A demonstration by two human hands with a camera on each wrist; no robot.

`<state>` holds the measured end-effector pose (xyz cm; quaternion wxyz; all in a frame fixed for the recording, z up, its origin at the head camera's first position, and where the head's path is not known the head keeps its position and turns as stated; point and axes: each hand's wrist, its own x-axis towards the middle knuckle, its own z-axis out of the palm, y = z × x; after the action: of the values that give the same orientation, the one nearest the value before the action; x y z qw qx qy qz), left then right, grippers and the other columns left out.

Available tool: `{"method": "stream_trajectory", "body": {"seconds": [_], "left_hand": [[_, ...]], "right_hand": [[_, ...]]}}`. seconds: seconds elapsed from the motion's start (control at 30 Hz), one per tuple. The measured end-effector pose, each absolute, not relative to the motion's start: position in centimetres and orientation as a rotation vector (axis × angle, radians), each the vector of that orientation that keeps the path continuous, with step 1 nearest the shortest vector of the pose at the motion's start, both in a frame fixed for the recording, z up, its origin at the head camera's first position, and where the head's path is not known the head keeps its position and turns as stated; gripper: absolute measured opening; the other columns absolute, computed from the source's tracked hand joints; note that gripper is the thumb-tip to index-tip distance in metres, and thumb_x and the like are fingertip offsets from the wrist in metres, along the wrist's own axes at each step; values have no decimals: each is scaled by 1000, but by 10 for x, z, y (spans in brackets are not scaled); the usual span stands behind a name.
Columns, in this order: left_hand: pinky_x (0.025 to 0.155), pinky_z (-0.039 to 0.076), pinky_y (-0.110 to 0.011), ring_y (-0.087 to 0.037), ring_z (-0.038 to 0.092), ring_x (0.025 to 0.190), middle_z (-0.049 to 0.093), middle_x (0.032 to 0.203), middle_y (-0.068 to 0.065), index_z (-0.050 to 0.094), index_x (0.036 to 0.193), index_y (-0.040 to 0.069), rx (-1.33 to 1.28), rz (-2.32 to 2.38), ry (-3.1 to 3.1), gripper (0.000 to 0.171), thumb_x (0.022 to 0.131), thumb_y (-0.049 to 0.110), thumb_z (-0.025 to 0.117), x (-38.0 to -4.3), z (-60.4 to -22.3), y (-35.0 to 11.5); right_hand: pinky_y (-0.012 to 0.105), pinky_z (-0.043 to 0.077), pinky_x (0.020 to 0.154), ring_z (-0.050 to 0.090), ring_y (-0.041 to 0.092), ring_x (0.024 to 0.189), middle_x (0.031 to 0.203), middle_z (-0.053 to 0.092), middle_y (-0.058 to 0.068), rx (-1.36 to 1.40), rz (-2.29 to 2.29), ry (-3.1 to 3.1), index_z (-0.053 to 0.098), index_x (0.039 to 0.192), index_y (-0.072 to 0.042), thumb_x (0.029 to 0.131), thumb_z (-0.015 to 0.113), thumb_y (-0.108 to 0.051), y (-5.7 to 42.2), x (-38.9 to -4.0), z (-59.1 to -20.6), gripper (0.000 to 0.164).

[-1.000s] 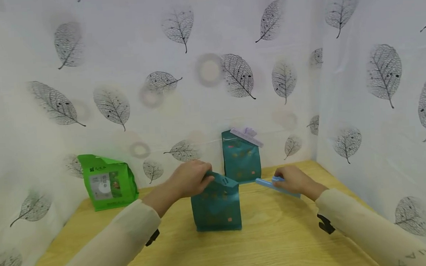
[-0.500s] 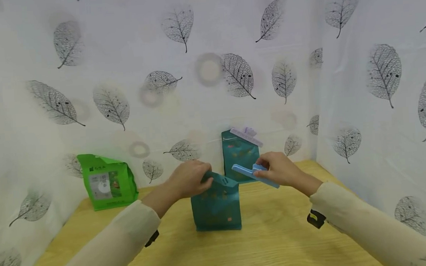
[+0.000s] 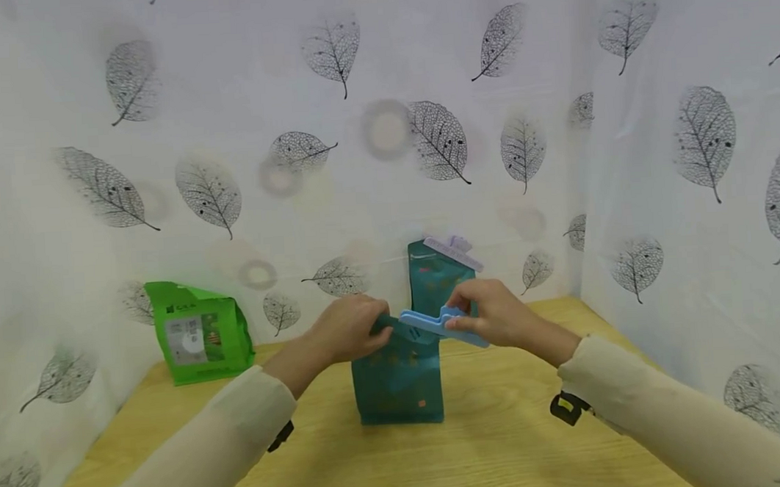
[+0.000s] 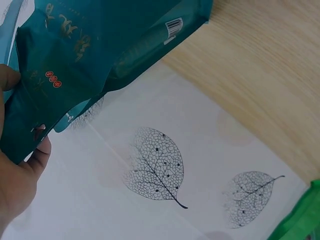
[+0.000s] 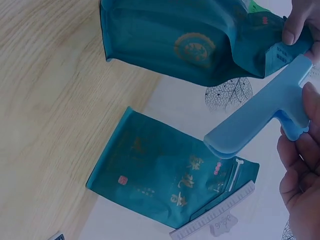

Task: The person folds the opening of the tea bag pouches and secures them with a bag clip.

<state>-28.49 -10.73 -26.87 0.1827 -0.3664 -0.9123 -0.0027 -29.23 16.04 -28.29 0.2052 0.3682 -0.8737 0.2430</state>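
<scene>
The left hand (image 3: 343, 328) pinches the top of an upright teal bag (image 3: 397, 386); beside that top, the right hand (image 3: 499, 313) pinches a blue clip (image 5: 260, 111), its long axis sloping down rightward. The rear bag (image 5: 152, 172) shows gold Chinese characters under a lilac clip (image 3: 452, 253).

Teal bag (image 3: 397, 386): stand-up pouch, gold lettering, small red marks, round gold emblem, barcode on the side. Stands upright on wood-look tabletop (image 3: 505, 429), btm flat; top flattened & folded, sloping down twd the R, its L end gripped by L hand (image 3: 351, 326), thumb on one side, fingers on the other.

Blue clip (image 3: 427, 324): long, straight w/ raised grip tabs mid-length. Held off the table by R hand (image 3: 493, 313), pinched at tabs; tilted, L end higher, right by bag's folded top. Can't tell if touching.
</scene>
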Motion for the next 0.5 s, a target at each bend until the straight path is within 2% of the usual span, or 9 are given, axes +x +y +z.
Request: {"method": "stream_trajectory", "body": {"seconds": [0.4,0.5], "left_hand": [[63,46,-26,-7,53,66,63,75,5,65,85,13,-985,-76,-2679,18,84,30,65,-285,-264,-108],[60,45,-25,-8,50,62,61,73,4,65,85,11,-957,-150,-2719,20,82,31,67,-287,-263,-107]], "right_hand": [[22,43,57,51,3,63,71,60,-8,1086,706,-2346,67,83,-14,77,77,-26,144,-293,-283,16],[22,41,55,48,3,61,71,60,-8,1093,717,-2327,67,82,-15,77,77,-26,140,-294,-282,16]]}}
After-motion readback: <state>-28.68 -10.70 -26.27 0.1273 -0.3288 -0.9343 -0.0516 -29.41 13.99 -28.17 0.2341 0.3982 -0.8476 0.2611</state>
